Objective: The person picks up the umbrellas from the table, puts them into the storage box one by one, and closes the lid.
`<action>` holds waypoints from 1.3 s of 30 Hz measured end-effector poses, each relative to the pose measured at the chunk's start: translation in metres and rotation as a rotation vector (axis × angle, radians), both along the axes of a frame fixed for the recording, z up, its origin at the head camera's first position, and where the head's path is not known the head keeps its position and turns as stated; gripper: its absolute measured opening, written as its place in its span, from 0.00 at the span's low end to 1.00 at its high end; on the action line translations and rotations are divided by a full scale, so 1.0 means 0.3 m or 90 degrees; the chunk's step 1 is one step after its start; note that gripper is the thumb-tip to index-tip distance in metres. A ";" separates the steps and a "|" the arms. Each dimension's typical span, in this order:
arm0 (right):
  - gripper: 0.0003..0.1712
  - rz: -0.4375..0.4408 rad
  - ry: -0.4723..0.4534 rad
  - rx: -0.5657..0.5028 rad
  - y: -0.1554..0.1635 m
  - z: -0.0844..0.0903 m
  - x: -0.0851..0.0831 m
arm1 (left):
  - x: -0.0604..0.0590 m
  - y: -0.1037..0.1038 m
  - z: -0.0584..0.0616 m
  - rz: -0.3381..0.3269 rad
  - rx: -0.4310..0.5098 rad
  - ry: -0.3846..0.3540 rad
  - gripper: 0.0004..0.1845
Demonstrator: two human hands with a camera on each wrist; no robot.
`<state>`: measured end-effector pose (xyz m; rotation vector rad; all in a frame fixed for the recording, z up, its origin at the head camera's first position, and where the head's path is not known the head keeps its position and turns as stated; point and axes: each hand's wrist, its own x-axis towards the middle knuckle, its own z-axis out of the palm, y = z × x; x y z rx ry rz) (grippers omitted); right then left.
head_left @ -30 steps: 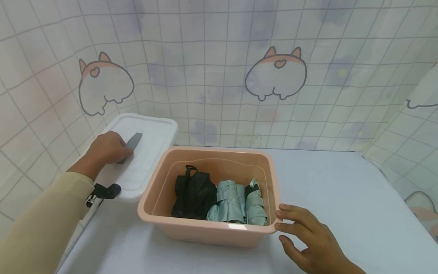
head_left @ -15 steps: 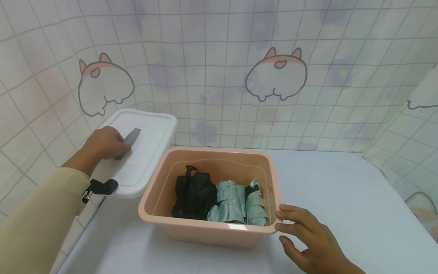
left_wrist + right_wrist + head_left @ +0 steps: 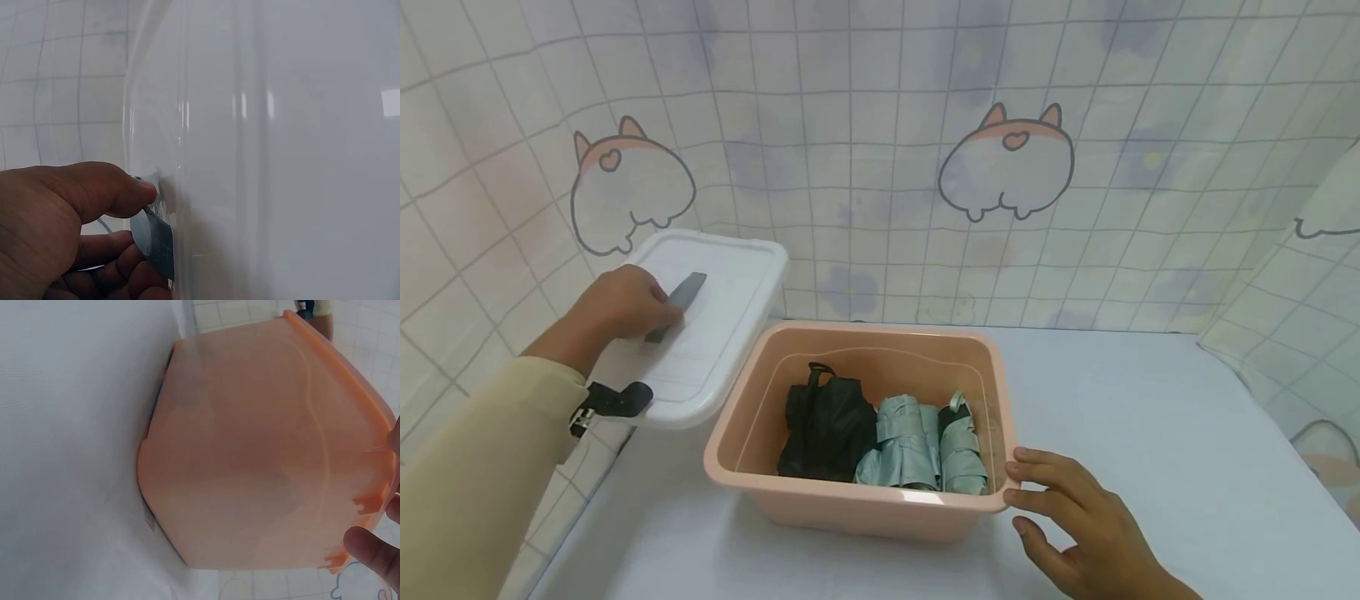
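Note:
My left hand (image 3: pixel 625 304) grips the grey handle (image 3: pixel 691 287) of a white lid (image 3: pixel 733 279), thumb on one side and fingers curled beneath, as the left wrist view shows. The lid hangs tilted left of a peach plastic bin (image 3: pixel 865 510), its edge close to the bin's rim. Straight, spread fingers of my right hand (image 3: pixel 1075 510) touch the bin's right front corner. In the right wrist view the thumb (image 3: pixel 369 547) points at the bin's rim. Inside lie a black cloth bundle with a loop (image 3: pixel 829 429) and silvery-green folded umbrellas (image 3: pixel 904 437).
The bin stands on a table with a white cover (image 3: pixel 1120 400). Behind and at the sides hangs a checked curtain (image 3: pixel 865 150) with cartoon corgi prints. A black strap mount (image 3: pixel 617 400) sits at the left sleeve. A thin cable (image 3: pixel 1326 425) shows at far right.
My left hand has raised the lid a little and shifted it slightly left. The right hand, the bin and its contents stay where they were.

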<state>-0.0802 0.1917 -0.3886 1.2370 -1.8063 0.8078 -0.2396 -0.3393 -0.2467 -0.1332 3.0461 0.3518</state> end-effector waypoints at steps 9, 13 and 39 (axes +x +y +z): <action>0.14 0.005 0.000 -0.002 -0.004 0.004 0.000 | -0.002 0.009 -0.005 -0.005 0.006 -0.009 0.28; 0.14 0.006 0.001 -0.002 -0.008 0.009 0.003 | 0.003 0.015 -0.009 -0.011 0.003 -0.011 0.28; 0.14 0.003 0.001 -0.004 -0.002 0.007 0.006 | 0.014 0.085 -0.009 -0.057 0.024 -0.036 0.24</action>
